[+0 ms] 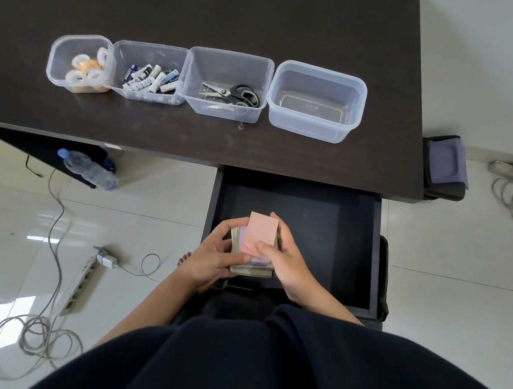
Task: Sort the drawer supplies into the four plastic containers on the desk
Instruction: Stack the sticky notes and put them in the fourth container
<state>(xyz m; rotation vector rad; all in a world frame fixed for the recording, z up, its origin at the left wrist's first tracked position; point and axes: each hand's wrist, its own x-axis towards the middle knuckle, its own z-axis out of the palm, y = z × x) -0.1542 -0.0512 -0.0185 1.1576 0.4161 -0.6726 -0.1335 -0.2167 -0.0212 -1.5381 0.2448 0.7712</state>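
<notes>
— Two hands close on one stack of sticky-note pads (255, 242) above the open drawer (299, 206): the left hand (216, 259) wraps the stack's left edge and underside, the right hand (286, 259) grips its right side, thumb pressed on the pink top pad.

— Are the hands shut tight?

— Both are curled firmly around the stack, fingers wrapped to its edges. Beneath the pink pad show a lilac layer and greenish pads.

— And the desk?

— On the dark desk (206, 10) four clear plastic containers stand in a row, touching or nearly so. From the left: the first container (55, 56) holds tape rolls (87, 71), the second container (152, 49) batteries (149, 79), the third container (233, 57) black-handled scissors (235, 94). The fourth container (320, 73), at the right end, has nothing in it.

— Around the person?

— On the tiled floor to the left lie a water bottle (88, 169), a power strip (83, 279) with a white charger (106, 260), and coiled cable (33, 341).
</notes>
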